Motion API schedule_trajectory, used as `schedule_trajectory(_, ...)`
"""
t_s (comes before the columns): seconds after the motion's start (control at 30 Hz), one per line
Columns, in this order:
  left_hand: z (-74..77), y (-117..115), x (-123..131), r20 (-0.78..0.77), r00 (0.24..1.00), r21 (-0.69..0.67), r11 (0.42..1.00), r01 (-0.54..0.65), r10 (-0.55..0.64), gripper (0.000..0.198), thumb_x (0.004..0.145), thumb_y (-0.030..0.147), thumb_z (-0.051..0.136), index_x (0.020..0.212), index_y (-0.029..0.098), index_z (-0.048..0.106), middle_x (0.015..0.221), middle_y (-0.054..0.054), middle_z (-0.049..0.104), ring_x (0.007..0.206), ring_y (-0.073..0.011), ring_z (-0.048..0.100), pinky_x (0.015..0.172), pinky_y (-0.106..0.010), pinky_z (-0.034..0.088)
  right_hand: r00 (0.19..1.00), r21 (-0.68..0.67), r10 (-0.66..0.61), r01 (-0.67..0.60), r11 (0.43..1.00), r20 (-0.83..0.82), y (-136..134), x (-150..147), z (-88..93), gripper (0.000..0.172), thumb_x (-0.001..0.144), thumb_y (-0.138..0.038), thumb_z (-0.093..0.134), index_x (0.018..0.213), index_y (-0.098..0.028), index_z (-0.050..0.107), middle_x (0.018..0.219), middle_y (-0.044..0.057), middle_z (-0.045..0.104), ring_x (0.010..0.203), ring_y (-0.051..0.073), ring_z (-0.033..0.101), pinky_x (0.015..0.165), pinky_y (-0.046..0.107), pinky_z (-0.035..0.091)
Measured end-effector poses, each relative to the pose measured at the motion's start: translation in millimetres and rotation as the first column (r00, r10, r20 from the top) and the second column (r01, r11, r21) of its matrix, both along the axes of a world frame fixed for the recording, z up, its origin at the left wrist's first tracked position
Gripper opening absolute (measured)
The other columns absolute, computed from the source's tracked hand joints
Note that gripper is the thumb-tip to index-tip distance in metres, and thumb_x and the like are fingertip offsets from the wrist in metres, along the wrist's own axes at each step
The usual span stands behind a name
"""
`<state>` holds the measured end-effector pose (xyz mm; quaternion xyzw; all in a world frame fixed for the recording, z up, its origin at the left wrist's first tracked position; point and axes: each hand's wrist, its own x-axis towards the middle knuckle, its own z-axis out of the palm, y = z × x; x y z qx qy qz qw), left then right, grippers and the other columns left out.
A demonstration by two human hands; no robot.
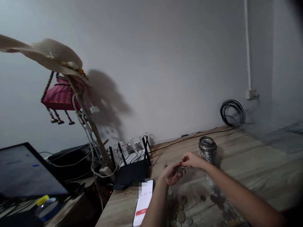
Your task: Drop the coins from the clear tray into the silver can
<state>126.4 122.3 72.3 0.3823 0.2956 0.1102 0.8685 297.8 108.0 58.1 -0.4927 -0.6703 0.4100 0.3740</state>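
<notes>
While cupped palm-up as a tray, left hand (171,174) cradling coins (180,170); right hand (192,160) pinching one, slotted can (207,148) at two o'clock, ready nearby.

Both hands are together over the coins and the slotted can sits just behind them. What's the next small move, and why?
Probably lift the right hand toward the slot in the can. Its fingertips meet the left hand on what looks like a stack of coins, the can stands right behind the right hand with its slot facing up, and more loose coins lie on the table.
</notes>
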Motion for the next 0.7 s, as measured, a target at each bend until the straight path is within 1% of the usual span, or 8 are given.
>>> schedule_trajectory(0.13, -12.3, 0, 4, -0.064, 0.998, 0.010, 1.000, 0.012, -0.011, 0.028, 0.081, 0.037, 0.050, 0.079, 0.010, 0.058, 0.058, 0.000, 0.048, 0.033, -0.0002, 0.034, 0.029, -0.010, 0.009, 0.996, 0.022, -0.077, 0.078, 0.997, -0.034, 6, -5, -16.7, 0.011, 0.059, -0.020, 0.057, 0.068, -0.015, 0.056, 0.052, -0.002, 0.058, 0.045, 0.010, 0.053, 0.042, 0.019, 0.037)
schedule_trajectory(0.27, -16.1, -3, 11, -0.066, 0.997, 0.086, 0.996, -0.033, 0.039, 0.034, 0.083, 0.043, 0.044, 0.080, 0.012, 0.059, 0.056, 0.000, 0.049, 0.034, -0.0014, 0.035, 0.030, -0.012, 0.009, 0.988, 0.055, -0.143, 0.146, 0.988, -0.053, 7, -4, -25.2, 0.010, 0.058, -0.020, 0.059, 0.067, -0.015, 0.057, 0.048, -0.003, 0.056, 0.043, 0.010, 0.052, 0.042, 0.020, 0.037)
schedule_trajectory(0.37, -17.2, -6, 13, -0.054, 0.997, 0.043, 0.998, -0.056, 0.058, 0.042, 0.084, 0.049, 0.037, 0.078, 0.013, 0.058, 0.055, -0.002, 0.050, 0.035, -0.0035, 0.038, 0.030, -0.012, 0.010, 0.980, 0.100, -0.194, 0.198, 0.975, -0.048, 2, -3, -24.5, 0.006, 0.059, -0.019, 0.057, 0.064, -0.016, 0.058, 0.050, -0.002, 0.057, 0.043, 0.011, 0.052, 0.041, 0.021, 0.036)
schedule_trajectory(0.43, -18.4, -6, 14, -0.039, 0.995, 0.000, 0.996, -0.091, 0.091, 0.044, 0.084, 0.051, 0.034, 0.076, 0.014, 0.056, 0.055, -0.002, 0.051, 0.035, -0.0045, 0.039, 0.031, -0.012, 0.010, 0.976, 0.162, -0.215, 0.218, 0.962, -0.035, -1, -6, -22.6, 0.005, 0.059, -0.018, 0.057, 0.063, -0.015, 0.060, 0.054, 0.000, 0.060, 0.048, 0.012, 0.054, 0.044, 0.021, 0.038)
schedule_trajectory(0.5, -19.9, -6, 13, -0.024, 0.989, -0.024, 0.989, -0.146, 0.145, 0.043, 0.084, 0.053, 0.034, 0.074, 0.016, 0.053, 0.054, -0.002, 0.051, 0.034, -0.0049, 0.040, 0.031, -0.011, 0.009, 0.980, 0.211, -0.197, 0.197, 0.957, -0.025, -4, -10, -19.5, 0.005, 0.059, -0.019, 0.059, 0.062, -0.015, 0.061, 0.058, 0.002, 0.062, 0.054, 0.013, 0.056, 0.049, 0.022, 0.041)
schedule_trajectory(0.6, -22.2, -3, 13, 0.004, 0.979, -0.044, 0.978, -0.202, 0.203, 0.040, 0.084, 0.051, 0.035, 0.073, 0.016, 0.051, 0.053, -0.002, 0.051, 0.034, -0.0047, 0.040, 0.031, -0.011, 0.011, 0.986, 0.223, -0.163, 0.163, 0.961, -0.020, -10, -12, -7.8, 0.009, 0.061, -0.024, 0.060, 0.064, -0.015, 0.062, 0.060, 0.003, 0.063, 0.057, 0.015, 0.057, 0.054, 0.025, 0.043)
schedule_trajectory(0.67, -23.4, -1, 12, 0.040, 0.967, -0.045, 0.968, -0.248, 0.250, 0.031, 0.085, 0.040, 0.039, 0.078, 0.013, 0.053, 0.052, -0.001, 0.051, 0.034, -0.0047, 0.041, 0.029, -0.011, 0.015, 0.967, 0.284, -0.254, 0.244, 0.927, -0.001, -17, -4, 7.4, 0.012, 0.064, -0.027, 0.059, 0.067, -0.016, 0.062, 0.064, 0.004, 0.065, 0.061, 0.016, 0.058, 0.057, 0.026, 0.043)
schedule_trajectory(0.7, -24.0, 0, 11, 0.057, 0.957, -0.046, 0.958, -0.282, 0.284, 0.024, 0.084, 0.032, 0.041, 0.081, 0.011, 0.054, 0.053, -0.001, 0.051, 0.035, -0.0050, 0.043, 0.029, -0.011, 0.019, 0.940, 0.348, -0.341, 0.317, 0.882, 0.009, -21, 4, 16.8, 0.013, 0.067, -0.029, 0.057, 0.070, -0.017, 0.063, 0.067, 0.004, 0.065, 0.063, 0.016, 0.058, 0.059, 0.026, 0.043)
